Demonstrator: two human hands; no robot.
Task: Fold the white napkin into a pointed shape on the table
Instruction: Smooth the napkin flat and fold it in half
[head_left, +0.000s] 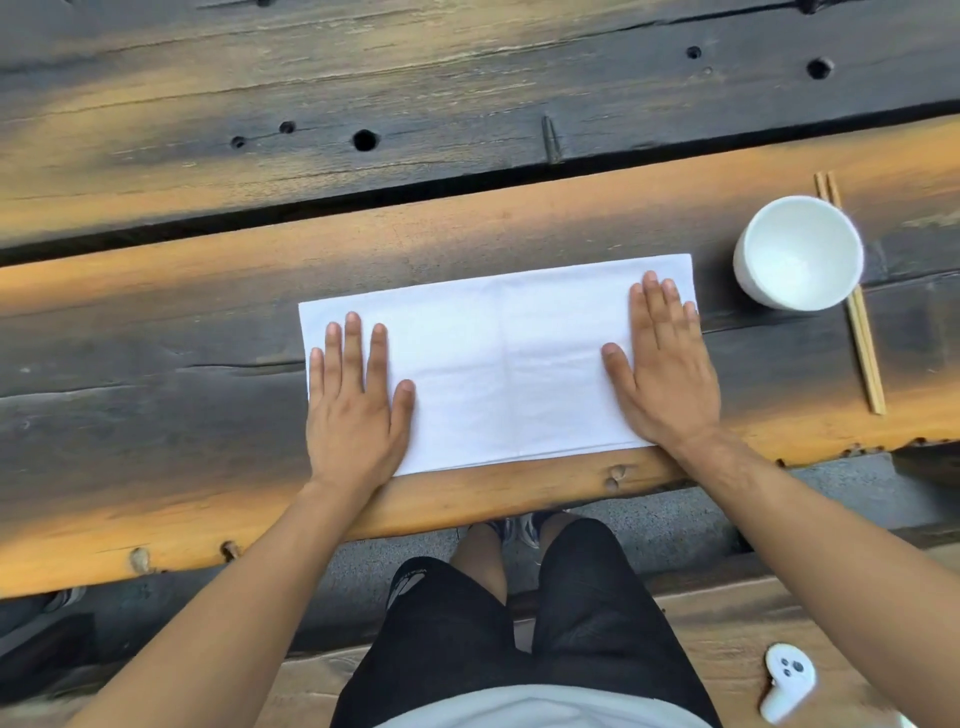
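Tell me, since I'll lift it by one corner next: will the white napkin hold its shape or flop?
Probably flop: the white napkin lies thin and flat under the left hand and right hand. Its visible creases suggest it folds readily. It looks light, so it may slide.

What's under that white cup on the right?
A pair of wooden chopsticks runs beneath the white cup; their ends show beyond it on both sides. The middle stretch is covered, as is the table below.

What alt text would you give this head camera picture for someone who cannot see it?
A person's left hand and right hand press flat on the two ends of a white napkin lying as a rectangle on a dark wooden table. A white cup and wooden chopsticks sit to the right.
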